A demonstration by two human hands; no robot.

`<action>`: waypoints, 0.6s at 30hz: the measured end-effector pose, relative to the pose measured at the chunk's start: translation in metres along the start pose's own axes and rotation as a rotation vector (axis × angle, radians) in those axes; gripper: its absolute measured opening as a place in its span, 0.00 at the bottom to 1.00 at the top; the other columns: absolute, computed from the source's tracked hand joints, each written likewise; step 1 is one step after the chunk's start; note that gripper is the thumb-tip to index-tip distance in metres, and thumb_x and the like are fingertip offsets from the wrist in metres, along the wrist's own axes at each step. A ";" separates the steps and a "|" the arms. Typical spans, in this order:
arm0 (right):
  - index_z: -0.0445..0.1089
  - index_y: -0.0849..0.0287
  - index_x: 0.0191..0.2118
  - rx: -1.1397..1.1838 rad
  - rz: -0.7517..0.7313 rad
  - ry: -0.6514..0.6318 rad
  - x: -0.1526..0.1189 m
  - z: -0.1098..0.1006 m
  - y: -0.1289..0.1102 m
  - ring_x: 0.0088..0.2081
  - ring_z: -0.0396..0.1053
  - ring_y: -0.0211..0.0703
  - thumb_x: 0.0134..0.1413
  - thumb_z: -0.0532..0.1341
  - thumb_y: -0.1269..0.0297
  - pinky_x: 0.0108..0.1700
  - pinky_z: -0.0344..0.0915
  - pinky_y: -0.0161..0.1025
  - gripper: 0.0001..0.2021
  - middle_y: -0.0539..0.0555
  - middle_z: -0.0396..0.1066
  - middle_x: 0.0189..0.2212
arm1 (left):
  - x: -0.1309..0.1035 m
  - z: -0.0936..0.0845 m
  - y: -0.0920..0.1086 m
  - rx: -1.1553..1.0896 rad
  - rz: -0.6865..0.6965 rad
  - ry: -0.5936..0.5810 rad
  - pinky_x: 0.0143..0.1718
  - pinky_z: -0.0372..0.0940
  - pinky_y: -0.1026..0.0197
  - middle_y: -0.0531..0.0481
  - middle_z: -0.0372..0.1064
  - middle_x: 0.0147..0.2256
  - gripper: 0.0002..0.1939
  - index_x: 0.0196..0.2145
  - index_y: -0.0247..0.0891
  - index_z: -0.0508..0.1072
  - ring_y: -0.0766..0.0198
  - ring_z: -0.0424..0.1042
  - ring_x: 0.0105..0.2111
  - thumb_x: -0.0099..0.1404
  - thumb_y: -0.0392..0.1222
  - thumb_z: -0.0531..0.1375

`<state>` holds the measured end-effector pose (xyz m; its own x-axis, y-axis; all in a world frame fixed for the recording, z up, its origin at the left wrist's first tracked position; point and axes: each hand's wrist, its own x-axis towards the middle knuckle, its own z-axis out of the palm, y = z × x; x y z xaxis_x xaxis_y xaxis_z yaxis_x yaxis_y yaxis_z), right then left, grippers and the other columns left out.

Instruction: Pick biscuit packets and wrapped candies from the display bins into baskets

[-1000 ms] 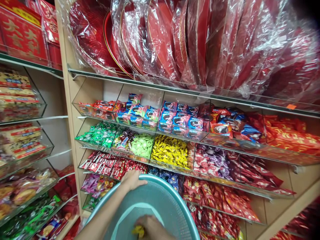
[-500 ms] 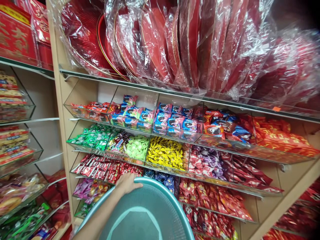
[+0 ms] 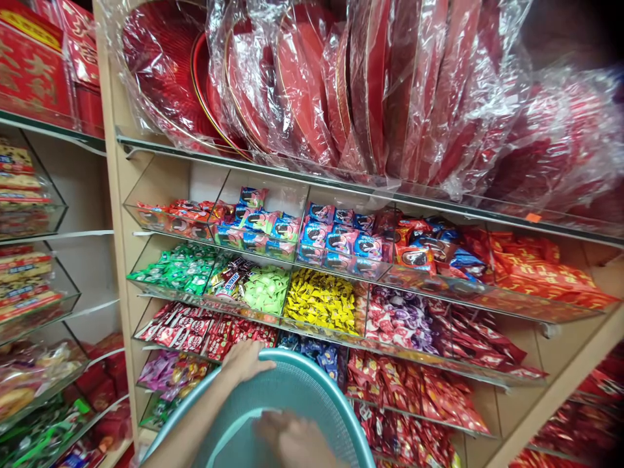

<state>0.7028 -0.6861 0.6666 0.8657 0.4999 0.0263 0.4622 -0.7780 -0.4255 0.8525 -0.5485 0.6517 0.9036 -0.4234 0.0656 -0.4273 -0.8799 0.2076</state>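
Observation:
My left hand (image 3: 245, 361) grips the far rim of a round teal mesh plastic basket (image 3: 336, 396), its fingers over the edge and the thumb on the inner side. The forearm crosses the basket's left side. My right hand (image 3: 297, 439) is over the basket's inside, near the bottom of the view, and too smeared by motion to show its fingers clearly. A pale flat bottom shows in the part of the basket that I can see. Just beyond the rim, red candy packets (image 3: 244, 331) and blue-wrapped candies (image 3: 319, 354) fill shelf compartments.
Clear shelf compartments hold green candies (image 3: 175, 265), yellow candies (image 3: 322, 302), purple and pink candies (image 3: 402, 318) and blue cookie packs (image 3: 341, 239). Plastic-wrapped red trays (image 3: 302, 84) stand on the glass shelf above. A wooden upright (image 3: 119, 260) divides off the left shelves.
My right hand has come into view from below, over the basket's inside. The left hand stays on the rim, and the view has shifted only slightly.

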 end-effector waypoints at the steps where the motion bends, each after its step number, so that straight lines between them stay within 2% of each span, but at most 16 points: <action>1: 0.63 0.52 0.50 -0.053 0.039 0.095 0.006 -0.021 0.005 0.48 0.64 0.52 0.49 0.61 0.55 0.46 0.64 0.47 0.21 0.57 0.65 0.49 | 0.000 0.001 0.000 0.001 -0.003 -0.001 0.39 0.62 0.55 0.42 0.73 0.36 0.24 0.36 0.41 0.72 0.50 0.70 0.40 0.54 0.63 0.52; 3: 0.63 0.54 0.49 -0.151 0.075 0.288 0.019 -0.066 0.017 0.46 0.65 0.47 0.57 0.53 0.59 0.47 0.62 0.42 0.15 0.56 0.67 0.45 | -0.001 0.002 -0.002 0.001 -0.014 0.005 0.39 0.62 0.56 0.43 0.73 0.37 0.25 0.37 0.42 0.72 0.51 0.70 0.41 0.54 0.63 0.52; 5: 0.62 0.57 0.49 -0.281 0.140 0.428 0.035 -0.106 0.032 0.47 0.64 0.46 0.57 0.51 0.63 0.48 0.61 0.41 0.15 0.57 0.66 0.46 | -0.001 0.003 -0.003 -0.003 -0.024 0.011 0.39 0.62 0.56 0.42 0.72 0.37 0.26 0.37 0.42 0.72 0.51 0.70 0.41 0.53 0.65 0.52; 8: 0.52 0.58 0.57 -0.493 0.206 0.463 0.063 -0.143 0.053 0.52 0.59 0.48 0.53 0.52 0.71 0.48 0.62 0.42 0.24 0.60 0.55 0.56 | -0.002 0.004 -0.006 -0.007 -0.027 0.012 0.39 0.62 0.56 0.42 0.72 0.37 0.27 0.36 0.41 0.72 0.51 0.70 0.41 0.52 0.66 0.52; 10: 0.46 0.55 0.60 -0.617 0.239 0.400 0.081 -0.154 0.062 0.52 0.57 0.51 0.51 0.53 0.74 0.46 0.63 0.43 0.30 0.61 0.50 0.58 | -0.002 0.004 -0.007 -0.009 -0.016 0.017 0.39 0.62 0.55 0.42 0.72 0.37 0.27 0.35 0.41 0.72 0.50 0.70 0.40 0.52 0.66 0.52; 12: 0.45 0.52 0.61 -0.692 0.278 0.340 0.097 -0.157 0.067 0.52 0.57 0.54 0.50 0.56 0.73 0.46 0.62 0.47 0.33 0.61 0.51 0.58 | -0.003 0.003 -0.009 -0.012 -0.011 0.026 0.38 0.62 0.55 0.42 0.72 0.36 0.27 0.35 0.41 0.72 0.50 0.70 0.40 0.52 0.66 0.52; 15: 0.50 0.49 0.59 -0.715 0.308 0.303 0.116 -0.159 0.070 0.54 0.54 0.57 0.46 0.61 0.72 0.48 0.59 0.52 0.34 0.61 0.52 0.57 | -0.005 0.001 -0.012 -0.014 -0.026 0.029 0.39 0.62 0.55 0.42 0.72 0.36 0.27 0.35 0.41 0.72 0.50 0.70 0.40 0.52 0.66 0.52; 18: 0.57 0.49 0.55 -0.693 0.322 0.255 0.126 -0.159 0.072 0.56 0.52 0.58 0.43 0.64 0.69 0.47 0.60 0.52 0.30 0.61 0.54 0.56 | -0.008 0.000 -0.017 -0.015 -0.043 0.026 0.40 0.62 0.55 0.42 0.72 0.38 0.27 0.36 0.41 0.71 0.50 0.70 0.42 0.52 0.66 0.52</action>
<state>0.8758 -0.7389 0.7829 0.9554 0.1735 0.2391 0.1242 -0.9702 0.2080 0.8523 -0.5305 0.6473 0.9216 -0.3795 0.0817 -0.3880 -0.8938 0.2250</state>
